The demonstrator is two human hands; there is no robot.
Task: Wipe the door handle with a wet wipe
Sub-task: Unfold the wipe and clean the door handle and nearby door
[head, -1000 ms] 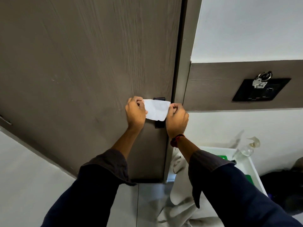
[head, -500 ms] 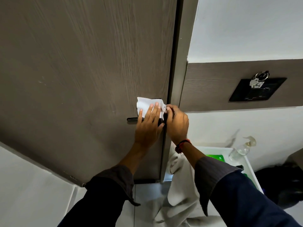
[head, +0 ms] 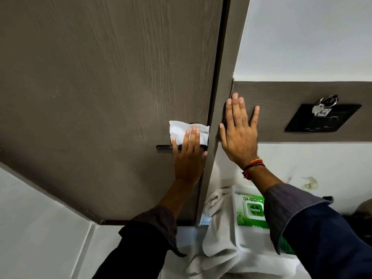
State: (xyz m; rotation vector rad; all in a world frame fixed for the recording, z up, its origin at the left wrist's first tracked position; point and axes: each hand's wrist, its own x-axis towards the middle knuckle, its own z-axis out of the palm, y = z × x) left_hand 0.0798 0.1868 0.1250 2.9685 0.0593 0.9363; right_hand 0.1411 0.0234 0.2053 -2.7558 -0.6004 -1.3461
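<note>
1. Left hand (head: 188, 158): fingers extended and laid flat, pressing the wet wipe (head: 186, 132) against the door (head: 100, 87); nothing is gripped between the fingers.
2. Wet wipe: a crumpled white sheet at the right edge of the door, just above the door handle (head: 164, 146); its lower right part is covered by the fingers.
3. Door handle: a dark horizontal lever. Only its left end shows, projecting to the left of the hand; the rest (including any plate behind it) is hidden by hand and wipe.
4. Right hand (head: 238, 133): open wide, fingers spread, palm flat on the brown wall panel (head: 302, 93) just right of the door frame (head: 225, 97); it holds nothing. A red-and-black thread band (head: 252, 166) circles the wrist.
5. Black wall plate (head: 322, 119): far right on the panel, with a key ring and keys (head: 324, 106) hanging at its top edge; details on its face are too dark to read.
6. Green wipes pack (head: 254, 211): low, near the right forearm, labelled "Dettol"; its right side is cut off by the dark sleeve (head: 322, 228).
7. White towel (head: 219, 228): draped left of the pack, its lower folds running out of view.
8. Pale blurred object (head: 310, 183) on the white wall at right: cannot be identified.
</note>
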